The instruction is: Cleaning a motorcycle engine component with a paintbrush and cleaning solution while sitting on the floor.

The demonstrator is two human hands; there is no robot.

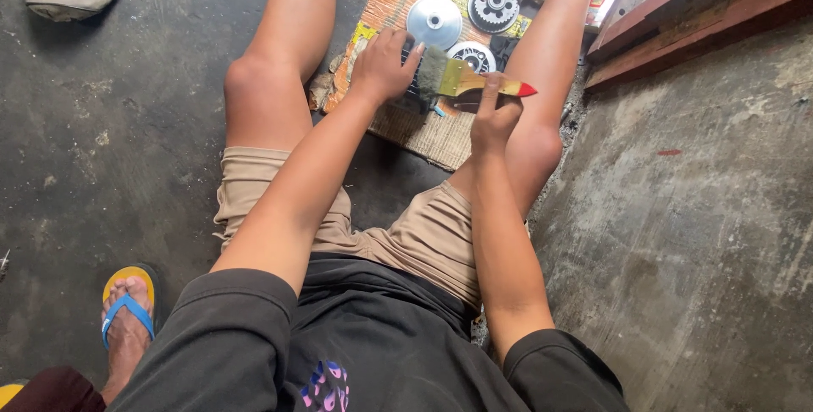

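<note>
— Two hands at work: what does each hold?
— The right hand point(495, 116) pinches a paintbrush point(471, 80) by its wooden handle; the left hand point(383, 65) is closed over a dark part point(412, 99), mostly hidden, on the cardboard point(436, 137) between the legs.
— How would they handle?
— The brush looks light, its bristles soft; the handle is the place to grip. Metal discs point(434, 21) beside it are probably heavy, stiff and greasy.

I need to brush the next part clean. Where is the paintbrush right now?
In the head view, upper centre: the paintbrush is in the right hand, bristles beside the left hand, over the cardboard between the legs.
</note>
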